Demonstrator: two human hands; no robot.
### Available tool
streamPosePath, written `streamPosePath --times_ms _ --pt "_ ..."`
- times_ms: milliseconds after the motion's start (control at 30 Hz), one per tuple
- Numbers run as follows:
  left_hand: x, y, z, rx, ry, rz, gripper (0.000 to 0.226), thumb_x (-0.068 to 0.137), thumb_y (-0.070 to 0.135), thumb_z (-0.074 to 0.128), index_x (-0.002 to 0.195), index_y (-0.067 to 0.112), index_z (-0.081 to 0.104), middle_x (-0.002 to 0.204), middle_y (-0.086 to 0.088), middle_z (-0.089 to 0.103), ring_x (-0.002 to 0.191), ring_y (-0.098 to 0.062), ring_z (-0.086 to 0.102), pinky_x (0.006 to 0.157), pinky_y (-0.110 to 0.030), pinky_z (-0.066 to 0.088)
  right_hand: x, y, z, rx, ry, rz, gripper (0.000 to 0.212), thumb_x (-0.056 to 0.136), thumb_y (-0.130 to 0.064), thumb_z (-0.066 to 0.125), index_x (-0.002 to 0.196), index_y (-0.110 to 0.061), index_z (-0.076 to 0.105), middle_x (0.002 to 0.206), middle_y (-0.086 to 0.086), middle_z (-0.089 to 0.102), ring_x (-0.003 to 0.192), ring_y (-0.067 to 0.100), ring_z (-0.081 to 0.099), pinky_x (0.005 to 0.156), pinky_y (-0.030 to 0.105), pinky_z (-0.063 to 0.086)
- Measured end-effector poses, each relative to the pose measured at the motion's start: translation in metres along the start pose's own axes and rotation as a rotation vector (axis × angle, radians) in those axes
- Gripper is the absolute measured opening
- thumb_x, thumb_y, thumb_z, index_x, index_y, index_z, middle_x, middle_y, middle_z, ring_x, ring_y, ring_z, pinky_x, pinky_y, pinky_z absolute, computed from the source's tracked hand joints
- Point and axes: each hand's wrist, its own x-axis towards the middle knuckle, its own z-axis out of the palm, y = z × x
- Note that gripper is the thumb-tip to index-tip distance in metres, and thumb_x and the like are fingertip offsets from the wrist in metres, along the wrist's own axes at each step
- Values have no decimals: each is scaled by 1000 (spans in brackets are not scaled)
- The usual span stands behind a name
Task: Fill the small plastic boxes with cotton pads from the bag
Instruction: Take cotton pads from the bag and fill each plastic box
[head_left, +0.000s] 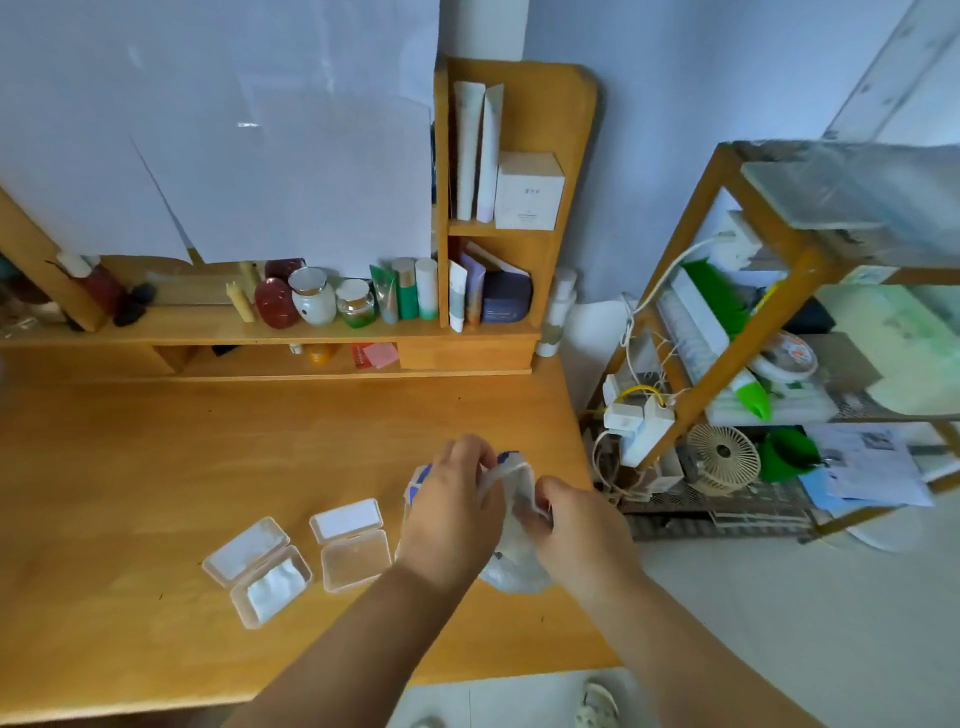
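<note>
From the head camera, looking down on a wooden desk (156, 467), both hands meet over a thin plastic bag (514, 566) near the desk's right edge. The left hand (452, 514) has its fingers curled round the bag's upper left side, and the right hand (576, 525) pinches the crumpled top from the other side, so the mouth of the bag is bunched between them; whether it is open enough to reach inside I cannot tell. The bag looks light, limp and a little slippery, with no shape of its own, so it probably wants one hand holding the rim while the other goes in. The cotton pads should be soft and nearly weightless, easy to squash, and best taken by the edge with fingertips in a small stack. To the left of the hands lie two small clear boxes with their hinged lids thrown back: the left box (272, 592) already holds something white, apparently pads, while the middle box (356, 564) looks empty. These boxes are likely thin, stiff and light enough to skid when pushed, so pads should be laid in gently.
</note>
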Motion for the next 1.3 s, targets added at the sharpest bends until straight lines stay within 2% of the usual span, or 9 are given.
streamPosePath --times_ms 167,300,367,567,633,800,967,1133,1300 --pt "-2 2 24 201 -130 -118 37 74 -5 42 93 26 41 90 9 42 79 -27 53 69 -36 43 38 44 -28 485 143 241 28 93 -15 42 65 -17 39 62 2 44 60 21 44 50 32 27" --pt "8 4 38 127 66 -234 32 79 -2 49 81 30 46 77 10 50 64 -11 49 55 -16 36 64 76 -44 430 -6 93 8 89 -22 55 83 -24 50 67 -5 52 62 15 53 53 29 42" --pt "16 8 49 102 146 -226 34 80 1 55 72 33 45 70 8 51 58 -7 46 53 -13 35 72 86 -44 330 -64 -34 21 80 -19 63 81 -30 45 60 -8 48 52 6 47 48 23 38" --pt "38 -32 86 -84 288 -249 28 83 -2 48 71 24 44 56 -13 51 54 -37 51 50 -47 42 88 112 -23 24 87 -256 38 74 -2 60 86 -30 38 57 -5 42 53 11 46 45 23 34" --pt "35 -52 101 -118 276 -200 29 85 1 48 82 30 45 55 -10 52 46 -28 48 45 -40 38 85 120 0 129 129 -280 41 73 -1 62 83 -33 39 58 -6 43 60 11 49 50 21 38" --pt "-3 -84 117 144 166 302 38 80 -8 44 89 28 52 121 12 50 64 -9 54 51 -18 39 65 132 50 330 398 -457 49 69 11 62 80 -30 38 75 -11 45 62 4 45 54 7 34" --pt "-52 -75 125 248 319 253 36 79 -10 55 106 11 66 114 2 57 76 -14 58 69 -15 40 13 144 53 144 412 -688 28 69 20 51 71 -8 54 113 2 49 62 15 49 56 26 38" --pt "-91 -38 129 432 284 139 41 78 -6 49 116 11 52 121 -1 40 65 -33 56 63 -40 46 -30 140 36 -143 284 -386 24 81 -2 43 99 -15 54 105 7 52 74 25 52 62 35 44" --pt "-87 -40 141 595 280 201 44 82 1 51 123 12 43 131 0 31 57 -32 51 53 -34 36 -25 147 45 -223 359 -357 40 81 1 52 119 -14 48 103 3 38 72 31 55 53 33 35"
